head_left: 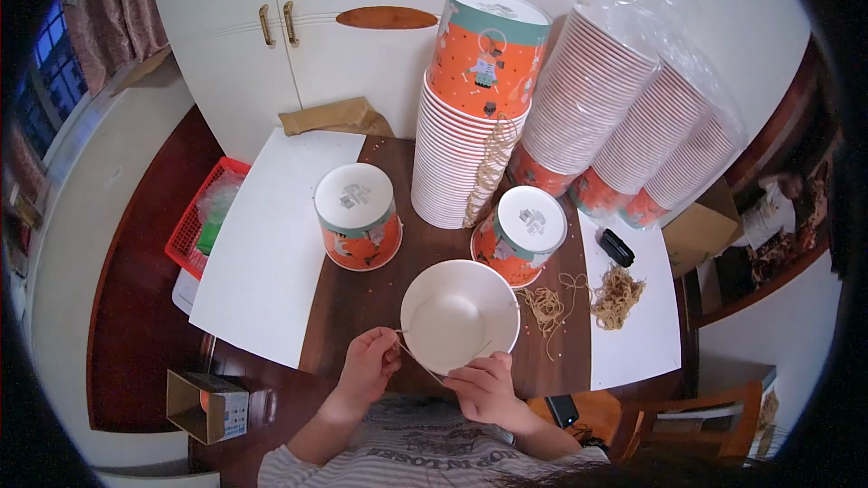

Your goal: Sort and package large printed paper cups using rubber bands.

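A white paper bucket (457,316) stands mouth up near the table's front edge. At its near left side my left hand (369,363) is closed in a pinch on a thin tan cord (418,363). The cord runs slantwise along the near rim to my right hand (485,387), whose fingers are closed on its other part close to the rim. Loose heaps of the same cord (617,296) lie on the right. Two orange printed buckets stand upside down behind, one on the left (357,221) and one on the right (524,235).
A tall stack of nested buckets (466,149) rises at the back, with more stacks in clear plastic wrap (646,108) to its right. A black object (617,247) lies on the white board (636,343). A red basket (192,230) is at the left; a cardboard box (208,407) sits lower left.
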